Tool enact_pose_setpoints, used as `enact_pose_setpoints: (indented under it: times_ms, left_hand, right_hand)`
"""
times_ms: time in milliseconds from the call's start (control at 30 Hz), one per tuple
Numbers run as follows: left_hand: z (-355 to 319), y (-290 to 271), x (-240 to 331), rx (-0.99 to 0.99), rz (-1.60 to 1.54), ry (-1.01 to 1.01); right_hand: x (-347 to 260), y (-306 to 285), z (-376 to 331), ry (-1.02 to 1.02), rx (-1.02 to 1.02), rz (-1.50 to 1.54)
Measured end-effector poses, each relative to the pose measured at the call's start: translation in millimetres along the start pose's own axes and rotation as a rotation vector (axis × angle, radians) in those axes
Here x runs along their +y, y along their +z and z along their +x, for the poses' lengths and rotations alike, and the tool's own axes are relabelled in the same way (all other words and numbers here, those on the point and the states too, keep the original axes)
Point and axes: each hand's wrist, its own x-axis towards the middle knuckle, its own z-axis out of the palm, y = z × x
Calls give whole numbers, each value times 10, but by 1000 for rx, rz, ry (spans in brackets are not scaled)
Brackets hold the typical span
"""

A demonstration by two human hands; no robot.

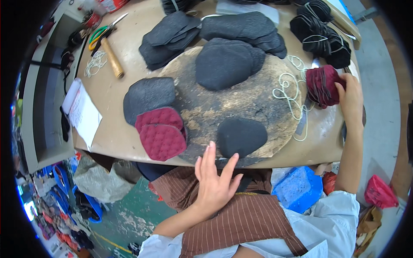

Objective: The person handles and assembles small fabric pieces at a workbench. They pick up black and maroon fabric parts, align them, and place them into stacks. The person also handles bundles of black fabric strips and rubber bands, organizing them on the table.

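My left hand (217, 176) hovers at the table's near edge, fingers spread and holding nothing. Its fingertips are close to a single rounded black fabric piece (241, 136) lying on a worn round wooden board (254, 105). At the far right, my right hand (352, 92) grips the right side of a maroon bundle of fabric pieces (320, 87) tied round with dark cord. Left of the board's middle lie quilted maroon pieces (162, 139), overlapping a dark grey stack (149, 98). A thicker black stack (223, 64) rests on the board's far part.
More dark stacks (167, 36) lie along the back, with tied black bundles (322, 36) at back right. Loose pale cord (286, 92) trails over the board's right edge. Scissors (101, 36), a wooden handle (112, 58) and paper (84, 114) are at left. A blue container (299, 189) stands below.
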Motion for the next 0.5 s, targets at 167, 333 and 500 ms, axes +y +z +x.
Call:
enact_pose_setpoints:
  times_ms: [167,333,500]
  left_hand:
    - [-68,15,-164,38,-52,44]
    - [-104,50,-166,38,17,39]
    - [-117,70,-193,39,-2,35]
  right_hand:
    - [-616,-628,-198,290,-146,986]
    - [-1508,-95,-429,204,-811,1283]
    - [-1702,174,-616,303,-795,1377]
